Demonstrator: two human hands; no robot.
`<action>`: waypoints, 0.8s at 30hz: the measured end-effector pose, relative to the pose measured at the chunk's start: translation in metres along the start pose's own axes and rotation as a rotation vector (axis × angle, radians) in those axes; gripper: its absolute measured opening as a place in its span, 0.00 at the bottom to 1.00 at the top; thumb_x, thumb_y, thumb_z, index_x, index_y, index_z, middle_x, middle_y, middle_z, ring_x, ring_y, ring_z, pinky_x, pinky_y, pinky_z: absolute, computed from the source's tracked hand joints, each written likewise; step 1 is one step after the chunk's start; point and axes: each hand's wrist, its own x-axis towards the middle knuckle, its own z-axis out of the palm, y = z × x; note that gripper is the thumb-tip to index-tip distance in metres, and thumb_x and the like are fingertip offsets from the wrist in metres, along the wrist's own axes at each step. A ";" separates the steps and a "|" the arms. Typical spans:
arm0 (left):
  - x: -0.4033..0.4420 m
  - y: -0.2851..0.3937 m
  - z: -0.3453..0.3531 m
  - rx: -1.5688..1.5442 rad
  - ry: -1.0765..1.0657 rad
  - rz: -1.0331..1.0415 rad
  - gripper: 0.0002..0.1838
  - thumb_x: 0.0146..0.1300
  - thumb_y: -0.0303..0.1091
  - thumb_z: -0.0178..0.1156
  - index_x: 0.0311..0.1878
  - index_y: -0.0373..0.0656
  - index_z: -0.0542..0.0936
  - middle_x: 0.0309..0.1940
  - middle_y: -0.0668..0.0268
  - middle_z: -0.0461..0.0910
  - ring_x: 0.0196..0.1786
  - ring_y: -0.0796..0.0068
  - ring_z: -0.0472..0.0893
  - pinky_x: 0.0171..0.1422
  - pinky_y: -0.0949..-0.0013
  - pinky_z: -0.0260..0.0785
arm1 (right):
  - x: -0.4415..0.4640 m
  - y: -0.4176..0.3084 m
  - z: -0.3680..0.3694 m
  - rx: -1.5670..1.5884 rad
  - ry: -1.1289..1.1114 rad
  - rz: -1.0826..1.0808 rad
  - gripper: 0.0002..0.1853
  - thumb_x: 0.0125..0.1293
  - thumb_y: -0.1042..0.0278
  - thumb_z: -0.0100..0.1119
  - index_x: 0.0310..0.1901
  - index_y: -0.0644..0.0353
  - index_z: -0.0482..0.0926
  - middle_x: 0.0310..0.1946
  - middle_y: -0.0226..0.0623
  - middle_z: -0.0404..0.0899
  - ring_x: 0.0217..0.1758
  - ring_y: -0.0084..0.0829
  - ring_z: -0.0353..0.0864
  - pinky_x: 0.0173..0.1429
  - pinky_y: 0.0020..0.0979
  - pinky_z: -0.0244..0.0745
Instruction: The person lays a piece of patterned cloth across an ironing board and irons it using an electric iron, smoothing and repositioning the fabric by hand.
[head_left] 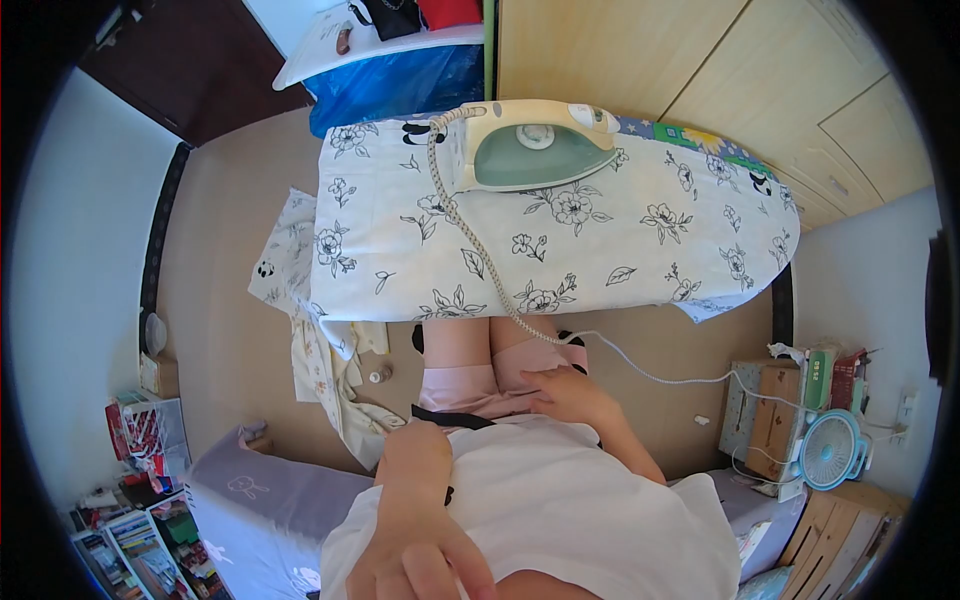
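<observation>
My left hand (pixel 420 565) is raised close to the camera at the bottom edge, its fingers curled; whether anything is in them is hidden. On my thigh, over pink shorts (pixel 460 390), lies my right hand (pixel 570 395) with its fingers stretched out. In front of my knees stands an ironing board, with a white cloth (pixel 570 240) printed with black flowers spread across it. A cream and green iron (pixel 540 150) rests toward the cloth's far side, its tip pointing right. The iron's cord (pixel 480 250) crosses the cloth and drops past the near edge.
The cord runs right toward a blue fan (pixel 832 450) and boxes (pixel 775 415). Pale fabric (pixel 345 400) hangs and trails at the board's left. Wooden cabinets (pixel 620 60) stand behind. A blue plastic bag (pixel 395 85) sits at the back left, and shelves with books (pixel 145 550) at lower left.
</observation>
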 end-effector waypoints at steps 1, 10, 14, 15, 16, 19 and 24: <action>-0.001 0.001 -0.001 -0.025 -0.025 -0.005 0.23 0.59 0.39 0.55 0.59 0.57 0.65 0.60 0.73 0.62 0.64 0.72 0.58 0.62 0.66 0.57 | 0.000 0.000 0.000 0.004 -0.015 0.014 0.25 0.55 0.60 0.52 0.55 0.57 0.67 0.45 0.41 0.75 0.48 0.46 0.72 0.55 0.43 0.64; -0.010 0.019 0.008 -0.036 0.041 -0.091 0.18 0.60 0.39 0.53 0.55 0.60 0.69 0.57 0.76 0.66 0.60 0.74 0.62 0.60 0.65 0.57 | 0.000 -0.005 -0.005 0.007 -0.019 0.000 0.24 0.55 0.61 0.52 0.54 0.58 0.67 0.45 0.42 0.75 0.48 0.46 0.72 0.56 0.42 0.62; -0.013 0.028 0.016 -0.036 0.074 -0.134 0.16 0.61 0.40 0.52 0.54 0.62 0.71 0.56 0.77 0.67 0.59 0.76 0.64 0.59 0.64 0.57 | 0.000 -0.005 -0.005 0.003 -0.006 -0.013 0.24 0.54 0.61 0.53 0.54 0.58 0.67 0.44 0.42 0.75 0.48 0.45 0.72 0.55 0.41 0.63; -0.014 0.030 0.018 -0.036 0.082 -0.146 0.16 0.61 0.40 0.51 0.53 0.62 0.72 0.56 0.78 0.68 0.58 0.76 0.65 0.59 0.64 0.57 | 0.000 -0.004 -0.004 0.003 0.000 -0.020 0.24 0.54 0.61 0.53 0.54 0.58 0.67 0.44 0.42 0.75 0.48 0.45 0.72 0.55 0.41 0.63; -0.016 0.031 0.019 -0.037 0.091 -0.157 0.16 0.61 0.40 0.51 0.53 0.63 0.72 0.55 0.78 0.68 0.58 0.76 0.65 0.58 0.64 0.57 | 0.000 -0.003 -0.002 0.002 0.006 -0.027 0.24 0.54 0.61 0.53 0.53 0.58 0.67 0.44 0.42 0.75 0.47 0.44 0.73 0.55 0.40 0.63; -0.018 0.034 0.020 -0.039 0.114 -0.190 0.14 0.62 0.40 0.50 0.52 0.64 0.74 0.54 0.79 0.69 0.57 0.77 0.67 0.57 0.64 0.57 | 0.001 -0.001 0.000 0.005 0.007 -0.028 0.23 0.54 0.61 0.54 0.52 0.59 0.68 0.44 0.43 0.75 0.46 0.44 0.73 0.52 0.41 0.65; -0.023 0.038 0.011 0.109 0.013 -0.155 0.18 0.62 0.41 0.50 0.56 0.65 0.70 0.58 0.77 0.66 0.60 0.77 0.65 0.63 0.59 0.50 | 0.000 -0.024 -0.033 0.049 -0.050 -0.104 0.23 0.54 0.61 0.55 0.53 0.59 0.68 0.44 0.41 0.75 0.45 0.43 0.74 0.48 0.39 0.68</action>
